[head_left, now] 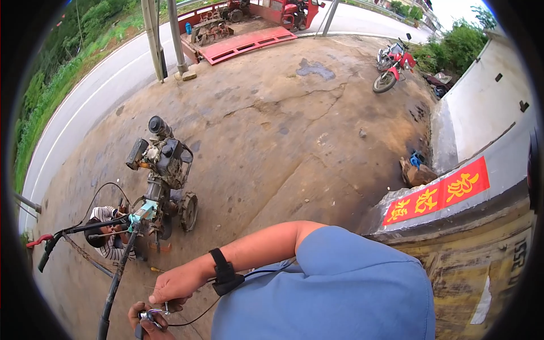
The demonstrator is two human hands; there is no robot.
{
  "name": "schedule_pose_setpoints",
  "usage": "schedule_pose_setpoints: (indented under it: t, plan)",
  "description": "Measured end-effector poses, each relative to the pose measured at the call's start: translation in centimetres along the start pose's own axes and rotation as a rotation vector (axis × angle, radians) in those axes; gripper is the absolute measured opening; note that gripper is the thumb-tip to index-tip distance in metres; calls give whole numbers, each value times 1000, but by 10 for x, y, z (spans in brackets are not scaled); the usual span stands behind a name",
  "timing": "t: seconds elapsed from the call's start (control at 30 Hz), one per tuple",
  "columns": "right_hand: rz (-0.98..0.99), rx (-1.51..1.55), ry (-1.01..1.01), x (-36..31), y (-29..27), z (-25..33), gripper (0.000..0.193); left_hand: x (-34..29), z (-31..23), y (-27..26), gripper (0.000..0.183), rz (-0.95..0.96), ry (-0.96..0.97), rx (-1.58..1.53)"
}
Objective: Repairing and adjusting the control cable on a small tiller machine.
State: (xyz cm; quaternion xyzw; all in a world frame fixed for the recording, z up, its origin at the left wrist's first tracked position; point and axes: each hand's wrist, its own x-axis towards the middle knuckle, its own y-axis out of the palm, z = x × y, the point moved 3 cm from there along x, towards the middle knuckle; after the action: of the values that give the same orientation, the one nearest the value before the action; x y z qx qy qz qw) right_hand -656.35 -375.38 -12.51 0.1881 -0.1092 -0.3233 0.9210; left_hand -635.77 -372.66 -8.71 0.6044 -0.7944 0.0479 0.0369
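Observation:
Low in the head view, both hands meet at a small shiny metal fitting (152, 314) with a bolt-like pin standing up on it. My left hand (148, 327) is closed around it from below, partly cut off by the dark rim. My right hand (174, 285) reaches across from the right, fingers pinched on its upper side. A thin black cable (195, 320) runs off to the right beside the fitting. Just left of my hands passes the black handlebar (116, 280) of a two-wheeled walking tractor (164, 161).
A person in a striped shirt (116, 249) crouches behind the handlebars, beside the tractor. A yellow-handled tool (156, 270) lies on the concrete (272, 147). Farther off stand a red motorcycle (391, 71) and a red truck bed (249, 45). A wall with a red banner (436, 192) rises at right.

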Motion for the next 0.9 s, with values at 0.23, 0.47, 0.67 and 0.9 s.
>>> schedule_pose_setpoints:
  t: [0.23,0.47,0.67,0.9]
  plan:
    - [35,75,38,16,3,-15,40,-8,16,-28,53,-87,-38,-17]
    - [97,-62,-85,19,-6,-10,32,-6,8,-22,53,-55,-33,-87]
    - [-44,39,-5,25,-7,10,23,-10,-6,-31,51,-164,-77,-149]
    - [-131,448,166,56,-35,-26,17,-8,3,-68,35,-406,-112,-257]
